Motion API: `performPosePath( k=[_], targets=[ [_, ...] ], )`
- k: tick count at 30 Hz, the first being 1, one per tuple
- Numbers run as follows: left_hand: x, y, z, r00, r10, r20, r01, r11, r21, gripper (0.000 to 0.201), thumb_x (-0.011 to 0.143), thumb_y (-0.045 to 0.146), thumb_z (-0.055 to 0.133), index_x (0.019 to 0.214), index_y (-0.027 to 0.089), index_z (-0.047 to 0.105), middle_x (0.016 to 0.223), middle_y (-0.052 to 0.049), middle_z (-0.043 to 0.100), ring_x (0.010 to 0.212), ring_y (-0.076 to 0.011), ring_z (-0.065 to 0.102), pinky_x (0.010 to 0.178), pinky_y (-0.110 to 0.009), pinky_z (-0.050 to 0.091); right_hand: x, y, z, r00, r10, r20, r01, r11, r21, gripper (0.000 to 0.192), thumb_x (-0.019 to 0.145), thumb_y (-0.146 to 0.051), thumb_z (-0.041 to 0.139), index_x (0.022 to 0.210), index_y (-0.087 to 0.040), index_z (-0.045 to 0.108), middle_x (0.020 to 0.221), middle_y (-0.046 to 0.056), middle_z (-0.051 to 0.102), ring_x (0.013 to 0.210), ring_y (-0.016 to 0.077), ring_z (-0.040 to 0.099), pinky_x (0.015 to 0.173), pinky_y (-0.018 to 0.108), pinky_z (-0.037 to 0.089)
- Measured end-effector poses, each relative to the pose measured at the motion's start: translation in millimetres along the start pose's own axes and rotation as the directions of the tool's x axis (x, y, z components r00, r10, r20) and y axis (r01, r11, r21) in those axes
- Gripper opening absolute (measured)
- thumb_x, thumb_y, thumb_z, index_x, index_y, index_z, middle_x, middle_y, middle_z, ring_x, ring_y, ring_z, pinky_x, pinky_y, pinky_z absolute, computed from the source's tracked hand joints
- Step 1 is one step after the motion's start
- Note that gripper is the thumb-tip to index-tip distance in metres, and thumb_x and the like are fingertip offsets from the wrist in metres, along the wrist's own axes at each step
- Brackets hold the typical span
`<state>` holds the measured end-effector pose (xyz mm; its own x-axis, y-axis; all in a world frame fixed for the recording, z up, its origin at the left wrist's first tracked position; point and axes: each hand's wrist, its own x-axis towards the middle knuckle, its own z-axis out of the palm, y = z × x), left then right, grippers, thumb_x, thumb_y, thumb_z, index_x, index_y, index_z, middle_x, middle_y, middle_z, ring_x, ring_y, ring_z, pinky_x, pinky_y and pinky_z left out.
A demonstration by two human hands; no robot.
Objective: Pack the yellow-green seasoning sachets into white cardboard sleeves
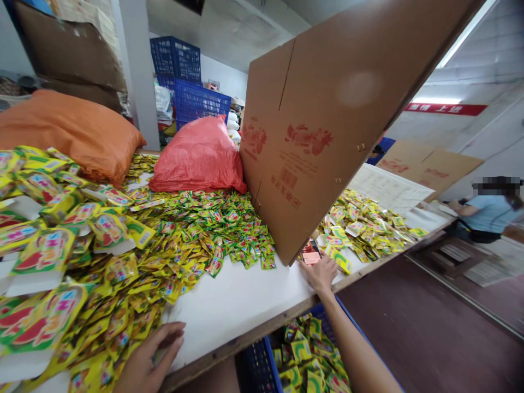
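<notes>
My right hand (pixel 322 273) is at the table edge, its thumb and fingers around the near end of a phone (pixel 311 254) with a lit screen. The phone leans beside the lower corner of a large flat cardboard carton (pixel 303 131) standing on edge. My left hand (pixel 151 357) rests at the front edge of the white table (pixel 233 295), fingers loosely curled with a gap to the thumb and nothing visible in them. Next to it lies a heap of small yellow-green candy packets (pixel 139 289). Printed small boxes (pixel 45 254) with watermelon pictures lie on the heap's left.
A blue crate (pixel 268 363) of packets stands below the table edge. Orange (pixel 73 131) and red sacks (pixel 196 158) lie behind the heap. More packets (pixel 368 229) are right of the carton. Blue crates (pixel 200 101) are stacked behind. Another person (pixel 489 213) sits at far right.
</notes>
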<state>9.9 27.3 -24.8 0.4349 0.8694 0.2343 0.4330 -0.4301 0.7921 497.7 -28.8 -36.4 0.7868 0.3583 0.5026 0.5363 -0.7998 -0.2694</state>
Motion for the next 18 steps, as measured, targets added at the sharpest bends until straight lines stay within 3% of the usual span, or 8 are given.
performPosePath(
  k=[18],
  targets=[
    [-0.5, 2.2, 0.4, 1.0, -0.006, 0.019, 0.005, 0.998, 0.055, 0.027, 0.076, 0.042, 0.054, 0.091, 0.024, 0.067, 0.092, -0.001, 0.073, 0.086, -0.0174, 0.068, 0.076, -0.021, 0.054, -0.9, 2.6, 1.6, 0.998, -0.051, -0.043, 0.051, 0.998, 0.019, 0.084, 0.056, -0.062, 0.065, 0.116, -0.006, 0.043, 0.108, 0.022, 0.048, 0.103, 0.0374, 0.04, 0.084, 0.043, 0.03]
  ],
)
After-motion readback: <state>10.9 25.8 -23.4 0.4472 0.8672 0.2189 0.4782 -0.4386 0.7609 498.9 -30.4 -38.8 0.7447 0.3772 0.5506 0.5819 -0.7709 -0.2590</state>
